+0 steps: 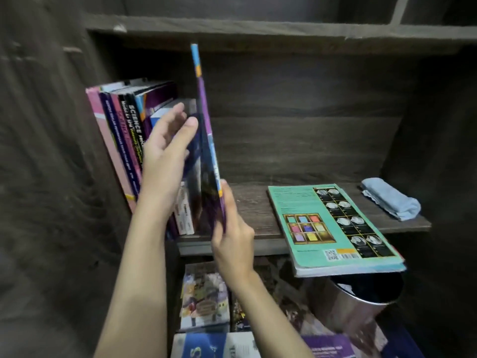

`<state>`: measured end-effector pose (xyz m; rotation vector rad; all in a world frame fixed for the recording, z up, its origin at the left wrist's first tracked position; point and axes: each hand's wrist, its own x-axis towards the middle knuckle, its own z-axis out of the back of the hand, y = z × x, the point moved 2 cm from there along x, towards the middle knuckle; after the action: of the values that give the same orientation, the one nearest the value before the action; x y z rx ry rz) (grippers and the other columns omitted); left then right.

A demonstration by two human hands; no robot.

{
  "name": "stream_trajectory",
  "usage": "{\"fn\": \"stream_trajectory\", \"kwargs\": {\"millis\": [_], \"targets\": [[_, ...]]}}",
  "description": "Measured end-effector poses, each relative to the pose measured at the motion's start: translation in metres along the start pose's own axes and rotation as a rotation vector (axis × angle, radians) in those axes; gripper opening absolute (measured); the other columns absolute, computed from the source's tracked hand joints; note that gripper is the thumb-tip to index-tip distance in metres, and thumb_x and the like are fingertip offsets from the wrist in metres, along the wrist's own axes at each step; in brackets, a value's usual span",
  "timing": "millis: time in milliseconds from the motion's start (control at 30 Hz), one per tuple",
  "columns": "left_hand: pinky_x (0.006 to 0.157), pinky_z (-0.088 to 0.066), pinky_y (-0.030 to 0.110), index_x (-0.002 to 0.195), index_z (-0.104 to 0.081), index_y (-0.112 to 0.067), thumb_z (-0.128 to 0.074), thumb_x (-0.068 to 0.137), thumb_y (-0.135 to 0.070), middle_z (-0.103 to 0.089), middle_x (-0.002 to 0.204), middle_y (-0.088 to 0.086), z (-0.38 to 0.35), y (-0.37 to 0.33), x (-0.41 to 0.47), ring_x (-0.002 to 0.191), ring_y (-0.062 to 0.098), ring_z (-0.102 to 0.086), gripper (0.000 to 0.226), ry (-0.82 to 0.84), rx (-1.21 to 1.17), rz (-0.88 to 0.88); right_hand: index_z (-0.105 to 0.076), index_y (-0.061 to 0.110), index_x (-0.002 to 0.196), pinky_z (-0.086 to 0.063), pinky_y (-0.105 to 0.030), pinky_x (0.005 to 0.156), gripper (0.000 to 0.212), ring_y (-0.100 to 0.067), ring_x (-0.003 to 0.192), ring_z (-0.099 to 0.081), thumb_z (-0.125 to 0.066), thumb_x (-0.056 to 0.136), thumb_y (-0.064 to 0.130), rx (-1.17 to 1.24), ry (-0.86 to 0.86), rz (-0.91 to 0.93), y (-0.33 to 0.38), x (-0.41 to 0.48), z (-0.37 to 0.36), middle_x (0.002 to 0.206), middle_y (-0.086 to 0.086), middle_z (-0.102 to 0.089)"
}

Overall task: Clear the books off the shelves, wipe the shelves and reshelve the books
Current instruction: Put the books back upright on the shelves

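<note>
Shelf board (247, 202) space is open to the right of the standing row of books (121, 130), which leans against the left wall, so reshelving is judged to be the step in hand. A teal book (333, 228) lies flat on the right part of the board and overhangs the front edge, above a metal bin (361, 303). It is best pushed back or stood up soon, before it is knocked.

The thin purple book (204, 112) is held upright just beside the row, its top tipped slightly left. Whether its lower edge already rests on the board cannot be told.

The left hand (165, 153) is laid with nearly straight fingers between the row and the purple book, gripping nothing. It should be kept there as a brace while the book is slid in, then drawn out so no gap is left.

The right hand (232, 239) is curled round the book's lower corner, pinching it. The corner should be set down first and the book pushed back flush.

A folded blue cloth (389, 200) lies at the far right, well apart.
</note>
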<state>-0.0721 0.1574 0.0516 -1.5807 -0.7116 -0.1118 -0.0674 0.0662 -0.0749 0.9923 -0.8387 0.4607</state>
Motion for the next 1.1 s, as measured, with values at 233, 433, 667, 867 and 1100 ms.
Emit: {"fn": "stream_trajectory", "kwargs": {"millis": [233,433,667,867,1100], "targets": [[0.107,-0.041,0.039,0.149,-0.017,-0.024,-0.06,0.089,-0.01,-0.047,0.142,0.001,0.021,0.009,0.001,0.125,0.01,-0.05,0.075,0.084,0.194,-0.108,-0.019,0.031,0.146,-0.053,-0.032,0.063,0.076,-0.027,0.091,-0.069,-0.039,0.077,0.004,-0.026,0.041,0.045,-0.004,-0.018,-0.045,0.127,-0.01,-0.062],[0.104,-0.043,0.035,0.149,-0.016,-0.022,-0.05,0.089,0.008,-0.051,0.136,-0.001,0.03,0.028,0.007,0.12,0.008,-0.054,0.075,0.054,0.345,-0.158,-0.011,0.052,0.14,-0.052,-0.046,0.082,0.088,-0.037,0.109,-0.061,-0.048,0.078,0.001,0.054,0.24,-0.124,-0.013,-0.015,-0.072,0.145,-0.005,-0.046],[0.098,-0.049,0.035,0.144,-0.029,-0.028,-0.059,0.083,0.004,-0.049,0.128,-0.009,0.037,0.044,0.013,0.109,0.007,-0.06,0.075,-0.066,0.441,-0.197,0.002,0.061,0.135,-0.041,-0.033,0.098,0.091,-0.028,0.124,-0.05,-0.057,0.086,0.012,0.117,0.531,-0.237,-0.036,-0.003,-0.078,0.151,0.005,-0.038],[0.098,-0.045,0.031,0.14,-0.038,-0.022,-0.063,0.086,-0.009,-0.052,0.133,0.003,0.041,0.053,0.018,0.104,0.01,-0.055,0.061,-0.133,0.587,-0.199,-0.002,0.054,0.145,-0.03,-0.028,0.112,0.114,-0.008,0.141,-0.026,-0.076,0.069,0.014,0.277,0.84,-0.35,-0.063,-0.002,-0.077,0.158,0.016,-0.017],[0.09,-0.044,0.022,0.133,-0.048,-0.015,-0.063,0.087,-0.014,-0.056,0.128,0.005,0.039,0.06,0.019,0.101,0.006,-0.055,0.048,-0.189,0.642,-0.224,-0.039,0.044,0.137,-0.044,-0.03,0.104,0.098,-0.011,0.127,-0.047,-0.09,0.058,0.014,0.447,0.676,-0.562,-0.082,-0.006,-0.086,0.139,0.005,-0.047]]}}
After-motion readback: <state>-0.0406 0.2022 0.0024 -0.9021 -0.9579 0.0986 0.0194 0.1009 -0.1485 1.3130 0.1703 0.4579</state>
